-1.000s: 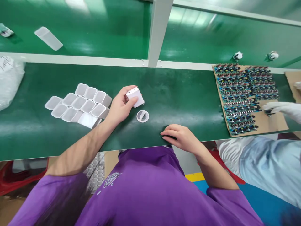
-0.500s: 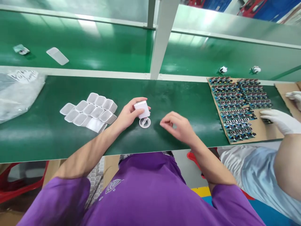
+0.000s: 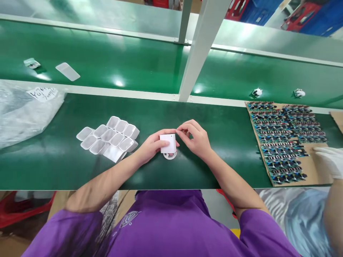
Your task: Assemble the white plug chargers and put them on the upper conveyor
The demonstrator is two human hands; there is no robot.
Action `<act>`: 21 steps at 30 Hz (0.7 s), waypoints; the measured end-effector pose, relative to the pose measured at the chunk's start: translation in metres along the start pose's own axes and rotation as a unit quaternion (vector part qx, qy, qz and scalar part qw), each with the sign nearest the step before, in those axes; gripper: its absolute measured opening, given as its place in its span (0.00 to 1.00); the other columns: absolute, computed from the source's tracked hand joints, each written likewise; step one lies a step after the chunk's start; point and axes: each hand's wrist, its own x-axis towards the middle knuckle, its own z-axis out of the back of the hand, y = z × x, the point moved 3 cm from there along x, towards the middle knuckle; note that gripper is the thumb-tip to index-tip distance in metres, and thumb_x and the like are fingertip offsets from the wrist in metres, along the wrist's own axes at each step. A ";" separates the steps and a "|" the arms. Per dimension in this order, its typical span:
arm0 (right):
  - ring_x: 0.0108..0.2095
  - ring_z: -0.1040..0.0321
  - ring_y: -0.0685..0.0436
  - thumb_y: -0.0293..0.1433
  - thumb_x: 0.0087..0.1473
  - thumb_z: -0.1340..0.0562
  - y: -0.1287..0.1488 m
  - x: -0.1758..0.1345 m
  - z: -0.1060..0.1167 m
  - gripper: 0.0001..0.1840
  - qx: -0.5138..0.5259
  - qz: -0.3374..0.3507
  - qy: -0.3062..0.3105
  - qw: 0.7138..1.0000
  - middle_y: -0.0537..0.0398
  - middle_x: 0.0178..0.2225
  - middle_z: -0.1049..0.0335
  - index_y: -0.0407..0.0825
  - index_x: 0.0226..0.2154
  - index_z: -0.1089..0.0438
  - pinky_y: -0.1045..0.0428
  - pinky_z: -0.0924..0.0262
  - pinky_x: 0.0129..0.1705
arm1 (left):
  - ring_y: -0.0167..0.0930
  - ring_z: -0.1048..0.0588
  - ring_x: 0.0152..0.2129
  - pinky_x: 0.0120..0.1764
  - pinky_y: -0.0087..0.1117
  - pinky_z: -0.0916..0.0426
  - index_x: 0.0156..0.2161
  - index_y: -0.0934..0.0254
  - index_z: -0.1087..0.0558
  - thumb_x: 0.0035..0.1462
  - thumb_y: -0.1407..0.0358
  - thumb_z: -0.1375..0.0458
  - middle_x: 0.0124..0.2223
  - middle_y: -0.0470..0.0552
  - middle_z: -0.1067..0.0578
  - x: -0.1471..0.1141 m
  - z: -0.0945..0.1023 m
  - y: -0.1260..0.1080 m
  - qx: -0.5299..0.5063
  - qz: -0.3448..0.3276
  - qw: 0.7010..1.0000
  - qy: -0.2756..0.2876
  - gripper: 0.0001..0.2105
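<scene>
My left hand (image 3: 152, 147) is closed around a small white plastic housing (image 3: 168, 143), thumb across its front face. Just below the housing, a white round ring-like part (image 3: 170, 156) shows on the green tabletop, partly covered by it. My right hand (image 3: 195, 137) is beside the housing's upper right corner, thumb and forefinger pinched together near my left fingertips. Whatever is in that pinch, if anything, is too small to make out. Left of my hands stands a cluster of several open white housings (image 3: 108, 135).
A clear plastic bag (image 3: 29, 114) with a handwritten label lies at the left. At the right, several circuit boards (image 3: 281, 142) stand in rows on cardboard (image 3: 318, 167), where a co-worker's gloved hand (image 3: 331, 160) rests. A metal post (image 3: 198, 50) rises at the back.
My right hand has moved left to the housing and now pinches near its top corner. The housing sits more upright in my left hand. The whole view has shifted slightly.
</scene>
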 end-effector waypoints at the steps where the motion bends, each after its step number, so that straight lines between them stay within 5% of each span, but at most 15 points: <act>1: 0.25 0.35 0.55 0.29 0.62 0.39 -0.001 -0.001 0.000 0.04 -0.013 0.011 -0.013 1.000 0.54 0.35 0.28 0.48 0.35 0.30 0.59 0.36 0.26 | 0.35 0.21 0.29 0.30 0.33 0.27 0.51 0.68 0.28 0.46 0.63 0.34 0.35 0.54 0.19 0.000 0.000 0.001 -0.011 0.007 1.000 0.005 0.26; 6: 0.32 0.27 0.50 0.24 0.60 0.38 0.001 -0.006 0.001 0.04 -0.092 0.100 -0.068 0.988 0.54 0.34 0.25 0.49 0.35 0.28 0.56 0.31 0.33 | 0.37 0.20 0.29 0.28 0.32 0.27 0.54 0.68 0.30 0.48 0.63 0.36 0.36 0.56 0.19 -0.001 -0.002 0.002 -0.052 0.043 0.997 0.041 0.27; 13: 0.29 0.29 0.52 0.30 0.59 0.36 0.007 -0.005 0.004 0.05 0.123 -0.091 -0.031 0.988 0.56 0.32 0.26 0.49 0.31 0.27 0.56 0.30 0.27 | 0.31 0.22 0.34 0.35 0.30 0.26 0.53 0.64 0.28 0.47 0.59 0.32 0.41 0.52 0.21 -0.002 0.000 -0.002 0.119 -0.041 0.991 -0.054 0.27; 21: 0.32 0.27 0.50 0.28 0.60 0.37 0.016 -0.007 0.001 0.05 0.115 -0.071 -0.058 0.989 0.56 0.32 0.24 0.50 0.32 0.26 0.53 0.29 0.35 | 0.23 0.30 0.23 0.23 0.23 0.32 0.48 0.62 0.31 0.51 0.54 0.34 0.38 0.47 0.26 -0.010 -0.002 -0.003 0.298 -0.083 0.947 -0.081 0.22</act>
